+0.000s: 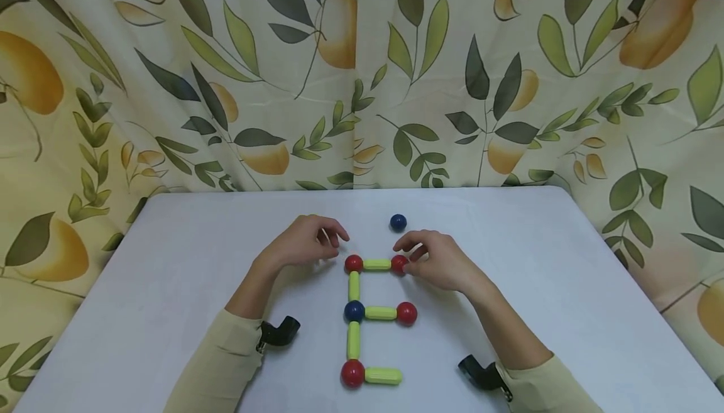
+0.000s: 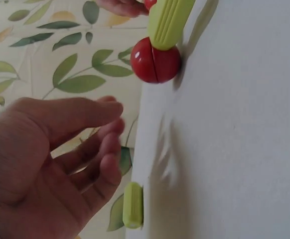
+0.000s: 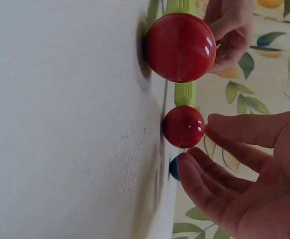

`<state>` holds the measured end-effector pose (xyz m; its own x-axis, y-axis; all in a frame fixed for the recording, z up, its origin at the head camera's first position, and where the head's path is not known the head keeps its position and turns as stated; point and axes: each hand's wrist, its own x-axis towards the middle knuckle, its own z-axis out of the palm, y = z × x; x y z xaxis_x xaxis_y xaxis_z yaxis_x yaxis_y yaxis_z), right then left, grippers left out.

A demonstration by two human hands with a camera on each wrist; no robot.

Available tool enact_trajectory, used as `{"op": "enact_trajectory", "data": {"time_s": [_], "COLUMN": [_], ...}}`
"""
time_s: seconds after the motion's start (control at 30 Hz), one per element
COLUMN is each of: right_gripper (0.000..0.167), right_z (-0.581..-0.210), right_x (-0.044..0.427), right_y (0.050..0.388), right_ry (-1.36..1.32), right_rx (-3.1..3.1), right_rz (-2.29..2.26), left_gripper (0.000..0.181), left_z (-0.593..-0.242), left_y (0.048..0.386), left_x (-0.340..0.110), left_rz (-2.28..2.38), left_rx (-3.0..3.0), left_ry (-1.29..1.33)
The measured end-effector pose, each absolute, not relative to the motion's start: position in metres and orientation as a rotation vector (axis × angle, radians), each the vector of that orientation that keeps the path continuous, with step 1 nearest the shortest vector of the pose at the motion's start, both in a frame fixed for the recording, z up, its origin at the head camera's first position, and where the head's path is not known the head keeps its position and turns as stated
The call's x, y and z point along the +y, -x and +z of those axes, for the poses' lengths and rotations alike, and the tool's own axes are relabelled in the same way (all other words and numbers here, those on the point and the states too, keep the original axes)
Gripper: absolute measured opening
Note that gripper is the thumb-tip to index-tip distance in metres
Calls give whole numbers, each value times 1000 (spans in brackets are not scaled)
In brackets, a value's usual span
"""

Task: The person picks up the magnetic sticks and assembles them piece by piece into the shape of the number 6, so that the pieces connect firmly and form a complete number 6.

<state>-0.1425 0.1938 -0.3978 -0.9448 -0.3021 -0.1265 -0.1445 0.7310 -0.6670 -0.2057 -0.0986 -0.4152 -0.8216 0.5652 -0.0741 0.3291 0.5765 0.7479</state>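
Observation:
In the head view, my left hand (image 1: 308, 240) hovers left of the top-left red ball (image 1: 354, 263), fingers loosely bent around nothing. My right hand (image 1: 438, 259) is at the top-right red ball (image 1: 399, 265), its thumb beside the ball; whether it touches I cannot tell. A green rod (image 1: 376, 264) joins these two balls. Below, more rods link a blue ball (image 1: 354, 311), another red ball (image 1: 406, 313) and a bottom red ball (image 1: 353, 373), whose rod (image 1: 383, 376) has a free right end. In the left wrist view, a loose green rod (image 2: 133, 205) lies beyond the left hand.
A separate blue ball (image 1: 398, 222) lies near the far edge of the white table (image 1: 198, 243), beyond the right hand. Behind the table hangs a leaf-and-fruit patterned curtain (image 1: 396, 117). Black wrist cameras (image 1: 281, 331) sit at both sleeves.

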Motion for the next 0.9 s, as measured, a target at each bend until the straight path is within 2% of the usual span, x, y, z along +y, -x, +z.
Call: {"op": "enact_trajectory", "data": {"time_s": [0.37,0.67,0.9], "right_gripper": [21,19,19], "right_z": [-404,-407,-406], "right_x": [195,194,193], "right_y": [146,149,150], "right_ry": [324,314,298], "right_rx": [2658,2652,2654], "right_rz": [-1036,-1055,-1060], "left_gripper": [24,41,34], "left_z": [-424,-435,-439], "left_y": [216,221,221], "left_x": [-120,-123,-123], "left_rz": [1218,1015,1064], "left_rx": [2867,2876,2853], "left_ry": [-388,-387,-395]}}
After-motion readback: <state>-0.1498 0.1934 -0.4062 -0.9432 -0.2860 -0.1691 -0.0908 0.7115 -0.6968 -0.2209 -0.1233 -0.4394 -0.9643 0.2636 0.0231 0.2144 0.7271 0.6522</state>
